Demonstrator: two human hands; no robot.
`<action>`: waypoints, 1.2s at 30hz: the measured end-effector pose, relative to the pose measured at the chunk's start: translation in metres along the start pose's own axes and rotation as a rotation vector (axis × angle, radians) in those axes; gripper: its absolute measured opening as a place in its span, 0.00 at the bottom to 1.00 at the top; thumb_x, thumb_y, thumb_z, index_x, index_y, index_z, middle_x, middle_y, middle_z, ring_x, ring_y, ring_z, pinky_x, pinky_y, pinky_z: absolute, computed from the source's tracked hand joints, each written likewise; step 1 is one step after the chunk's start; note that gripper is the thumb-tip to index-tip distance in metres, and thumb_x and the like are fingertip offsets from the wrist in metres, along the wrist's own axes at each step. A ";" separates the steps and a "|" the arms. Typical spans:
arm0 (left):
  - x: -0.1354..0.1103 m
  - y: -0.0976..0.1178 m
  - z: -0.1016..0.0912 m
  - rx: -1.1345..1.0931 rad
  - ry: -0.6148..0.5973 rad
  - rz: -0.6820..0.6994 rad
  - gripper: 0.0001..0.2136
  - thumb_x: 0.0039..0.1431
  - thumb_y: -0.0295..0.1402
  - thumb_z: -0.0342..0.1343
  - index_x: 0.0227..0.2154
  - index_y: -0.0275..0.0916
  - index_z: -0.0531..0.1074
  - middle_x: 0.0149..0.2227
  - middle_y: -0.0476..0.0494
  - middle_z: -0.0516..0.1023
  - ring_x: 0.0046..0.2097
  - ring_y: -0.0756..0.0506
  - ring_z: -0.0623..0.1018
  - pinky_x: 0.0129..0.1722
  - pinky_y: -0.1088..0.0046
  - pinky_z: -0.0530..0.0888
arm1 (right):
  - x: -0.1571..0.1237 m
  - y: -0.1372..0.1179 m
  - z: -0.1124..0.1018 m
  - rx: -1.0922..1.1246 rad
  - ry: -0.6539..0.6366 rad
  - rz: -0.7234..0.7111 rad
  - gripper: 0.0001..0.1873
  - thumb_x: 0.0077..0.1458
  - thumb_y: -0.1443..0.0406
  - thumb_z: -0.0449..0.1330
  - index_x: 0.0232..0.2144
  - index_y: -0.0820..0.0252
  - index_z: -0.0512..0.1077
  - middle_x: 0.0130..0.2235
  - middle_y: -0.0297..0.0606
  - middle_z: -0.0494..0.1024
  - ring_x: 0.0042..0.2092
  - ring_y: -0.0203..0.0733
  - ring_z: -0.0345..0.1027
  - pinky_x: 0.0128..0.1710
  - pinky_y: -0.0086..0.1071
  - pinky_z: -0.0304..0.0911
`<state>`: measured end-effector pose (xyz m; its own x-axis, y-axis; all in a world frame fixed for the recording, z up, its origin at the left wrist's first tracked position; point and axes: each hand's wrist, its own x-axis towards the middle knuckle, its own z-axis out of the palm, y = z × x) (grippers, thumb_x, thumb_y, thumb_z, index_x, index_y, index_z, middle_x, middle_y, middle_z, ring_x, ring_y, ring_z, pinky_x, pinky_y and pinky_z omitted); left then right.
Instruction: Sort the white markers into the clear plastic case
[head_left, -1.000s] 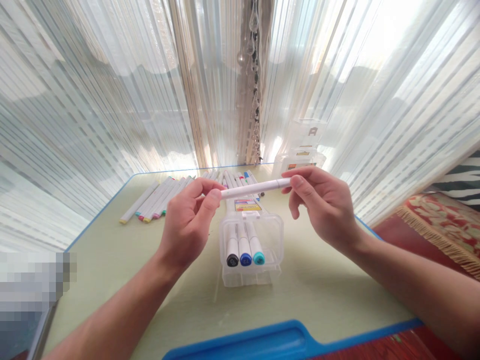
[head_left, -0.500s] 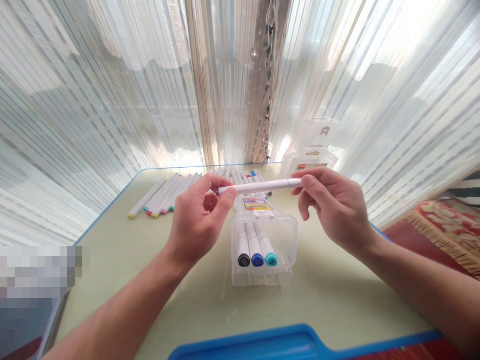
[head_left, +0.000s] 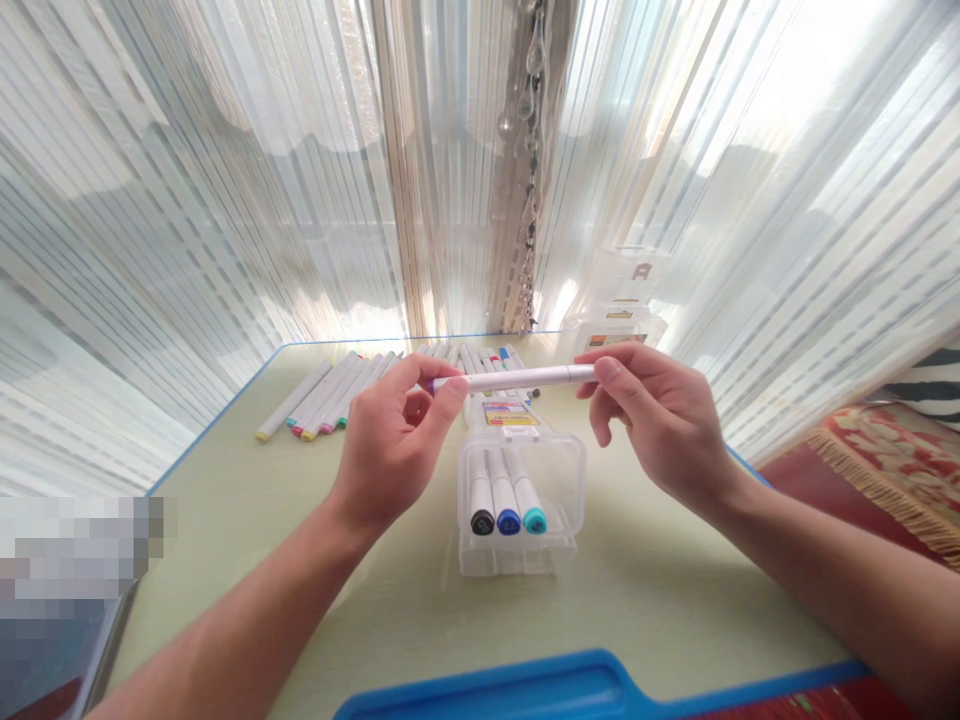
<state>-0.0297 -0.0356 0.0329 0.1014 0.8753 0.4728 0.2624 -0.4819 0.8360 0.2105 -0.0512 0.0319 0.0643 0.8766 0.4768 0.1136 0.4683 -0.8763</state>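
Note:
A white marker (head_left: pixel 517 378) with a purple end is held level above the table, gripped at both ends. My left hand (head_left: pixel 401 430) pinches its purple end between thumb and fingers. At the other end, the thumb and index finger of my right hand (head_left: pixel 652 420) are closed on it. Just below stands a clear plastic case (head_left: pixel 559 490) with a yellow-and-red label. Three markers lie side by side in the case: a black-ended one (head_left: pixel 482 521), a blue-ended one (head_left: pixel 508 521) and a teal-ended one (head_left: pixel 534 520).
Several loose white markers (head_left: pixel 322 400) with coloured ends lie across the back left and middle of the table (head_left: pixel 247 540). A clear plastic box (head_left: pixel 615 325) stands at the back right. A blue tray edge (head_left: pixel 487 690) runs along the front. Striped curtains (head_left: pixel 300 200) hang behind.
Both hands and the marker hold nearly the same pose. The view has shifted slightly, so the case and the right hand appear a little further left.

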 end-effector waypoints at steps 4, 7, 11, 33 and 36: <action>0.000 0.000 0.000 -0.008 0.000 -0.006 0.09 0.65 0.39 0.58 0.35 0.38 0.74 0.20 0.55 0.62 0.20 0.54 0.62 0.16 0.77 0.55 | 0.001 -0.002 0.000 -0.009 0.001 0.005 0.11 0.65 0.59 0.62 0.37 0.60 0.78 0.27 0.32 0.77 0.18 0.29 0.67 0.16 0.26 0.58; 0.001 -0.001 0.001 -0.019 -0.001 0.002 0.10 0.65 0.40 0.58 0.35 0.38 0.74 0.21 0.54 0.63 0.20 0.53 0.63 0.17 0.77 0.56 | 0.001 -0.001 0.000 -0.016 0.002 0.002 0.11 0.64 0.58 0.62 0.38 0.60 0.79 0.27 0.33 0.77 0.18 0.29 0.67 0.16 0.26 0.58; 0.002 -0.003 0.002 -0.062 -0.003 -0.002 0.11 0.65 0.42 0.58 0.35 0.38 0.74 0.22 0.53 0.65 0.20 0.54 0.62 0.17 0.76 0.55 | 0.001 0.000 0.000 -0.031 0.000 0.000 0.11 0.65 0.58 0.62 0.37 0.59 0.79 0.27 0.33 0.78 0.17 0.29 0.67 0.16 0.26 0.58; 0.003 -0.004 0.001 0.046 -0.014 0.021 0.15 0.67 0.42 0.55 0.28 0.38 0.70 0.20 0.52 0.67 0.21 0.54 0.64 0.19 0.77 0.59 | 0.000 -0.002 0.001 -0.040 0.000 -0.012 0.13 0.64 0.57 0.63 0.34 0.60 0.80 0.25 0.33 0.78 0.17 0.29 0.67 0.16 0.25 0.59; 0.003 -0.004 0.001 0.044 -0.015 0.024 0.14 0.67 0.43 0.55 0.29 0.38 0.71 0.20 0.52 0.67 0.21 0.54 0.64 0.19 0.77 0.59 | 0.000 -0.002 0.000 -0.038 0.009 -0.009 0.12 0.64 0.58 0.63 0.35 0.60 0.80 0.25 0.32 0.78 0.17 0.29 0.67 0.16 0.25 0.58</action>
<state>-0.0294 -0.0308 0.0303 0.1221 0.8641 0.4883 0.3020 -0.5010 0.8111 0.2100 -0.0526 0.0337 0.0718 0.8713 0.4855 0.1516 0.4716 -0.8687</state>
